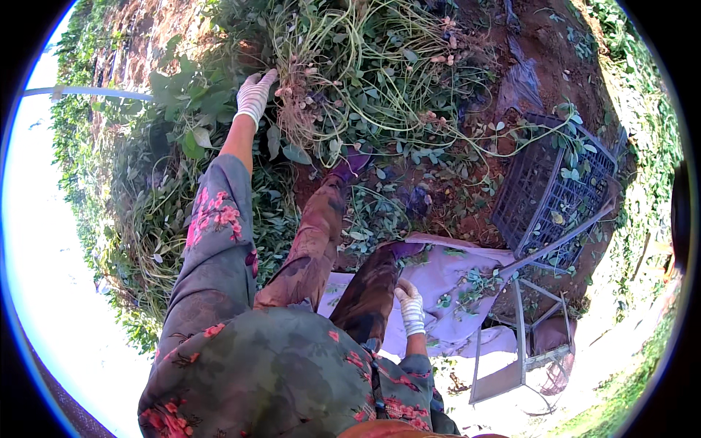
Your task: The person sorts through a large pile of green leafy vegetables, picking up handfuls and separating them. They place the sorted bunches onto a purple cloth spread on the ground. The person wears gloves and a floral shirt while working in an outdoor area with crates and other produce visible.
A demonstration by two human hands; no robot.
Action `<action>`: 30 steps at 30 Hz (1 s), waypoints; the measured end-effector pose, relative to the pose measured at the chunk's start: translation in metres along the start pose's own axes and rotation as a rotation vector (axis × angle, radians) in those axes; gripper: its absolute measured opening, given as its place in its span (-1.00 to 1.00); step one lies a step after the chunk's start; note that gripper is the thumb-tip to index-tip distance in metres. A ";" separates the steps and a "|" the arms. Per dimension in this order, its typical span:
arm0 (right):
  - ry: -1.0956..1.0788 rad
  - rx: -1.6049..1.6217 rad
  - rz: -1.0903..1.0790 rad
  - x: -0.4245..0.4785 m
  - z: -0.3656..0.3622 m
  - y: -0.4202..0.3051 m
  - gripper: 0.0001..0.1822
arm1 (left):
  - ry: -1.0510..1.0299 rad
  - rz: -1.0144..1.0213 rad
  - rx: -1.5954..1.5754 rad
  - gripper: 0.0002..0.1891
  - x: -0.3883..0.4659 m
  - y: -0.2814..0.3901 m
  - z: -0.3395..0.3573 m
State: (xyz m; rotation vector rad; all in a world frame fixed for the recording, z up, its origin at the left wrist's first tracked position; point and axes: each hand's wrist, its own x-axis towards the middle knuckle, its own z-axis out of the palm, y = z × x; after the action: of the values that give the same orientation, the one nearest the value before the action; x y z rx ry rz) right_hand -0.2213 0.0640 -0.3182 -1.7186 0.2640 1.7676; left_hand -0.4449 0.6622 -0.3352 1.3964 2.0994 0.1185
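My left hand point(256, 97), in a striped white glove, reaches out to the uprooted peanut plants point(356, 71). Its fingers are extended and slightly apart beside a clump of peanut roots point(298, 101) that bears pods; nothing shows in its grip. More peanut pods point(442, 58) hang from roots farther right in the heap. My right hand point(411, 306), gloved the same way, hangs low beside my right leg, above a pale purple cloth sheet point(457, 274). Its fingers are partly curled and their inner side is hidden.
A dark plastic crate point(547, 186) lies tilted on the soil at the right, with leaves on it. Below it stands a metal-framed stool or stand point(523, 350). Crumpled plastic film point(520, 82) lies on the soil. Leafy plants point(208, 180) crowd the left side.
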 end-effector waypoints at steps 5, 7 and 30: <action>-0.007 -0.063 0.160 0.013 0.039 0.009 -0.56 | -0.295 -0.090 -0.533 0.04 0.049 0.019 0.047; -0.010 -0.123 0.195 0.016 0.053 0.010 -0.57 | -0.299 -0.058 -0.384 0.14 0.067 0.013 0.060; -0.334 0.780 -0.344 0.225 0.193 -0.147 -0.45 | -0.584 -0.138 -0.742 -0.40 -0.263 0.098 0.098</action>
State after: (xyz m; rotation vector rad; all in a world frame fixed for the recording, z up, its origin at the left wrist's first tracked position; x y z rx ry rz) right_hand -0.2790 0.3543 -0.4658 -0.8429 0.4124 1.3961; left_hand -0.2459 0.4543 -0.2621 0.7162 1.4293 0.3456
